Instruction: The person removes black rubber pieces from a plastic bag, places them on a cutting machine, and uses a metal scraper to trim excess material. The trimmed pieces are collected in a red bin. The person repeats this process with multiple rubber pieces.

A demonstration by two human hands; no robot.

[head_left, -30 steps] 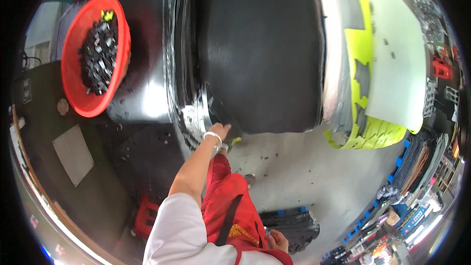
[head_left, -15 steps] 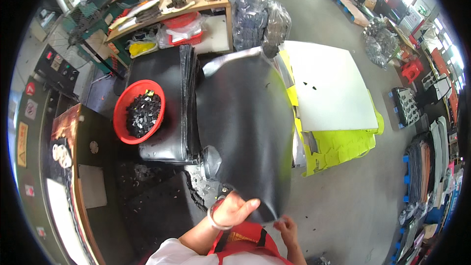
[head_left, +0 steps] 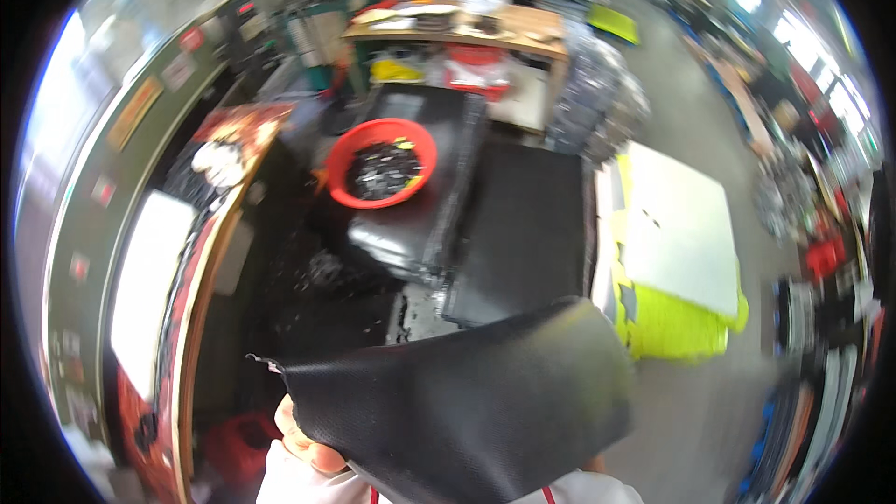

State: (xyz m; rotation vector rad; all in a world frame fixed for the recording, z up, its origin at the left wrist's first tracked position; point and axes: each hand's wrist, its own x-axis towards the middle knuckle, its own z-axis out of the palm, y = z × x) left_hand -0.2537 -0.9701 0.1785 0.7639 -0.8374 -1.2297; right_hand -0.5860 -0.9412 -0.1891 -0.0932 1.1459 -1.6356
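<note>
Left hand clamped on the lower left edge of a lifted black sheet, right hand hidden behind it, grip impossible to tell; beyond, red basin filled with small dark pieces atop stacked black sheets.

Bright workshop light, strong fisheye bend, motion blur throughout.

Daylight pours in from the upper right, washing out that side, and a white glare patch sits on the glossy panel at the left rim. Straight edges curve toward the black circular border. The whole frame is smeared and soft; the round red plastic basin and the large black textured sheet show fuzzy outlines, and the sheet's surface swallows most light.
</note>
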